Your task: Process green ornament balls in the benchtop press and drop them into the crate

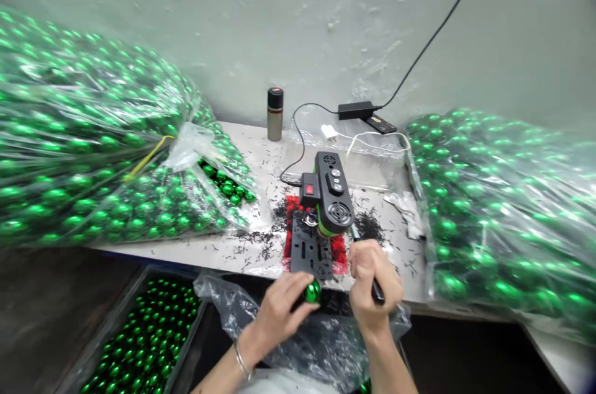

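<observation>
My left hand (pixel 284 307) pinches a shiny green bauble (pixel 313 290) between thumb and fingers, just in front of the table edge. My right hand (pixel 376 282) is wrapped round a black-handled tool (pixel 378 293); its thin metal shaft points up toward the black powered device (pixel 334 192). Whether the shaft joins the device, I cannot tell. The device has round vents, buttons and a red switch, and its head overhangs a slotted black base plate (pixel 311 251). Beneath the plate lies a red mat (pixel 341 255).
A large clear bag of green baubles (pixel 93 146) lies at left, another bag (pixel 498 214) at right. A bin of baubles (pixel 149 332) stands below left. Black clippings (pixel 370 225) litter the table. Behind are a spray can (pixel 275 115), power adapter (pixel 356 110) and white charger (pixel 329 132).
</observation>
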`<state>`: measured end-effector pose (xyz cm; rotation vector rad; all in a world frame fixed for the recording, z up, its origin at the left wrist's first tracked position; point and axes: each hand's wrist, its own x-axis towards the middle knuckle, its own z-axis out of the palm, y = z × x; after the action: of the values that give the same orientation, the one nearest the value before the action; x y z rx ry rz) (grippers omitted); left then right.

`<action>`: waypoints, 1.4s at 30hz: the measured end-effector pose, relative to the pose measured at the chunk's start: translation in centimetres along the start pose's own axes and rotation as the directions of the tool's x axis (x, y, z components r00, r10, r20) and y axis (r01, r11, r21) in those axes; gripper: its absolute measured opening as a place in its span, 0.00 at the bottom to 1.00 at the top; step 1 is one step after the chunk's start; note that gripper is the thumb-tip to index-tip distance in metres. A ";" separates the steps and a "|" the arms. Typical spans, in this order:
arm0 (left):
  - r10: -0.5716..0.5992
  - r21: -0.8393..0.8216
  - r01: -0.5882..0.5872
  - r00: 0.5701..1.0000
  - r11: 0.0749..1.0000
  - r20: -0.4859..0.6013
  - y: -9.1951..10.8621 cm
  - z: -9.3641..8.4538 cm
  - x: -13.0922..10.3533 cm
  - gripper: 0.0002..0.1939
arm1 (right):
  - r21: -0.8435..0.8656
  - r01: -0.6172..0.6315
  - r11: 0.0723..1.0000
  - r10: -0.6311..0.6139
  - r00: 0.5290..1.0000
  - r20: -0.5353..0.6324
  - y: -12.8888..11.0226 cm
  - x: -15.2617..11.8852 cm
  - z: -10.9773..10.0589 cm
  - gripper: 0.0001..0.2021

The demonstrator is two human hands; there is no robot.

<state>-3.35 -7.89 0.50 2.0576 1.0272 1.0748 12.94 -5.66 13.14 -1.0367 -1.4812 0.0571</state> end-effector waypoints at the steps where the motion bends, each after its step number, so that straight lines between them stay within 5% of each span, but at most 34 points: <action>1: -0.025 -0.017 0.026 0.997 1.000 0.070 0.0 0.1 -1.5 0.26 | 0.002 0.000 1.000 0.000 1.000 -0.016 0.1 -0.2 0.2 0.15; 4: -0.166 -0.021 0.173 0.968 0.985 0.186 -0.4 0.2 -4.2 0.32 | 0.011 0.013 1.000 -0.012 0.999 -0.048 0.5 -0.9 0.6 0.14; 6: -0.221 -0.042 0.231 0.961 0.972 0.169 -0.7 -0.6 -3.8 0.31 | 0.021 0.021 1.000 -0.020 0.999 -0.043 0.6 -1.0 0.7 0.14; 9: -0.238 -0.095 0.232 0.969 0.968 -0.064 -1.3 -3.7 0.4 0.13 | 0.031 0.022 0.999 -0.021 0.999 -0.028 0.6 -1.0 0.6 0.14; 11: -0.229 -0.015 0.236 0.923 0.972 -0.309 -2.1 -6.6 4.5 0.11 | 0.032 0.027 0.999 -0.026 0.999 -0.024 0.6 -1.0 0.6 0.14; 13: -0.202 0.134 0.276 0.893 0.952 -0.403 -3.6 -9.5 8.7 0.10 | 0.032 0.041 0.999 -0.041 0.999 -0.023 0.7 -1.1 0.6 0.14; 16: -0.248 0.299 0.360 0.902 0.884 -0.353 -6.0 -12.1 13.6 0.02 | 0.039 0.059 0.998 -0.058 0.998 -0.020 0.9 -1.2 0.6 0.13; 21: -0.325 0.282 0.392 0.910 0.876 -0.256 -7.8 -12.2 17.4 0.21 | 0.028 0.043 0.999 -0.043 0.999 -0.013 0.9 -1.2 0.7 0.13; 25: -0.352 0.236 0.394 0.914 0.888 -0.201 -7.0 -12.1 17.5 0.22 | 0.023 0.029 0.999 -0.029 1.000 -0.007 0.7 -1.2 0.7 0.14; 28: -0.372 0.211 0.400 0.914 0.892 -0.160 -5.7 -12.9 16.1 0.12 | 0.009 0.017 1.000 -0.017 1.000 0.004 0.6 -1.2 0.7 0.14; 31: -0.478 -0.096 0.471 0.875 0.877 -0.077 -4.0 -13.0 13.7 0.12 | 0.010 0.015 1.000 -0.015 1.000 -0.003 0.7 -1.2 0.7 0.14; 33: -0.556 -0.491 0.501 0.830 0.712 0.041 -2.8 -12.2 11.9 0.20 | 0.021 0.015 1.000 -0.015 1.000 -0.013 0.8 -1.3 0.8 0.14; 35: -0.594 -0.755 0.481 0.790 0.446 0.152 -1.8 -10.8 10.4 0.23 | 0.028 0.014 1.000 -0.014 1.000 -0.016 0.9 -1.4 0.8 0.14; 39: -0.671 -0.871 0.479 0.681 0.106 0.294 -0.8 -7.1 8.9 0.15 | 0.024 0.016 1.000 -0.016 1.000 -0.004 0.8 -1.3 0.8 0.14; 42: -0.714 -0.885 0.463 0.633 0.040 0.299 -0.6 -4.8 8.7 0.10 | 0.021 0.029 0.999 -0.029 1.000 0.006 0.6 -1.0 0.7 0.13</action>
<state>-4.42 0.47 5.89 0.3923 0.8774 1.0154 12.50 -5.56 11.87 -0.9989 -1.4984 0.0557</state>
